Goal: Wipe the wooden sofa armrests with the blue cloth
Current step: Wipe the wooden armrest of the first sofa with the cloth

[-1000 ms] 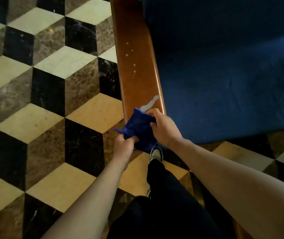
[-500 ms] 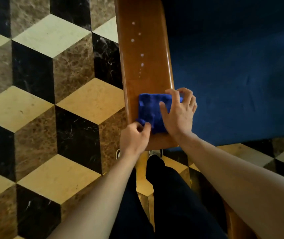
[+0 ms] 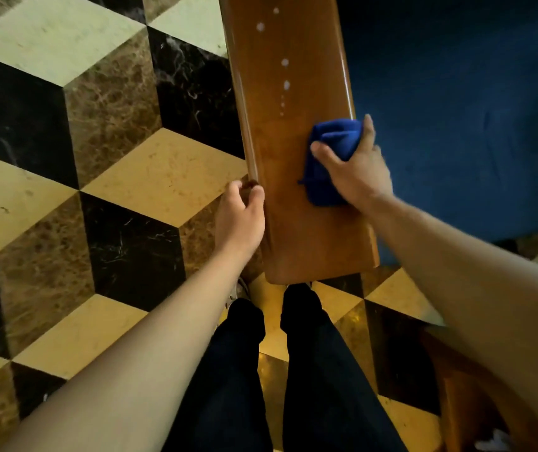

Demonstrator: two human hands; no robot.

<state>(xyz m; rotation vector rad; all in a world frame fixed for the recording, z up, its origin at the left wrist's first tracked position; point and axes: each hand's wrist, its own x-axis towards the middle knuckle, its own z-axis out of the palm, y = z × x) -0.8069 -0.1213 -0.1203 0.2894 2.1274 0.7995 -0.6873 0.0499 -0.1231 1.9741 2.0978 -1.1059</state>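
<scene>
Bare wooden armrest point(image 3: 293, 76) stretches open ahead of my grip; blue sofa cushion point(image 3: 457, 125) borders right, open floor point(image 3: 98, 158) left.

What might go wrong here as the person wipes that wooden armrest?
The cloth is bunched in the right hand, so little of it touches the armrest; a pass could smear or miss the white drops farther up. The hand sits near the edge beside the blue cushion, so it could drag some of the spill onto the fabric.

A glossy, smooth wooden armrest point(image 3: 297, 158), a soft blue cloth point(image 3: 333, 148) and a polished marble floor point(image 3: 124, 177) are seen.
</scene>
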